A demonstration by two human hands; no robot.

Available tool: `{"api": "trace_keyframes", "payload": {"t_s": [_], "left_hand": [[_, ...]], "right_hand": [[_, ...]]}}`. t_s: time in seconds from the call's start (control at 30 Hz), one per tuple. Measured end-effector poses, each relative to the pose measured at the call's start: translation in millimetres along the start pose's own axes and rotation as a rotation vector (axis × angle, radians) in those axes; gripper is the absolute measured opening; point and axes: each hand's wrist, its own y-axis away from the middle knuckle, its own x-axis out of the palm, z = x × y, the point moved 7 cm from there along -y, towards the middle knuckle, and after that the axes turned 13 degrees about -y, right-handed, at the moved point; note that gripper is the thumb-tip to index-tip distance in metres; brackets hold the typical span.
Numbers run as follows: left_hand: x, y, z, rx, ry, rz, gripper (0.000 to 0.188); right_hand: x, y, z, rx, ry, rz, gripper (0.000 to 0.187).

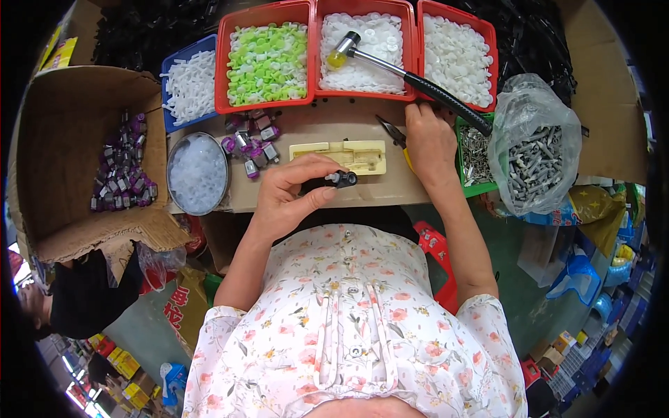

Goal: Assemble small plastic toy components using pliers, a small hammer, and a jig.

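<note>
Item held: one black plastic fitting point(345, 180), pinched between the thumb and forefinger of my left hand point(282, 195), its end jutting out to the right of those fingertips. My right hand point(431, 143) has its fingers bent on the desk point(334, 124); their tips are partly hidden, so I cannot tell whether they grip anything. Just left of them: pliers point(394, 132) with yellow handles. Just beyond my left fingers: a cream fixture block point(374, 157) with a shaped recess.

Containers, beyond my fingers, left to right: blue tray point(165, 104), white plastic pins point(191, 87); red tray point(265, 106), lime-green and white caps point(268, 63); second red tray, white discs point(376, 42); third red tray, white caps point(456, 63). A hammer point(446, 97) lies across the last two, its black handle passing just above my right fingers.
Right of my right fingers: green tray point(481, 189), slim metal pieces; clear plastic bag point(519, 90), grey metal pieces.
Left of my left fingers: round metal bowl point(226, 171), translucent small pieces; farther left, cardboard box point(70, 97), purple-and-metal parts point(125, 174), with more such parts loose on the desk nearer me.

Fitting, appearance: small, dark, rounded at the exposed end, ring-shaped opening there, greyish bit beside my fingertips.
</note>
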Motion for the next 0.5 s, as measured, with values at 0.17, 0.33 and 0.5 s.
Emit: {"api": "trace_keyframes", "payload": {"t_s": [0.17,0.33,0.5], "left_hand": [[-1,0,2,0.036,0.01,-0.007,0.03],[0,0,1,0.011,0.003,-0.007,0.03],[0,1,1,0.029,0.011,-0.01,0.029]], "right_hand": [[-3,0,-3,0.054,-0.076,-0.022,0.002],[-6,0,-8,0.097,-0.181,0.038,0.004],[-9,2,-4,0.079,-0.176,0.056,0.005]]}}
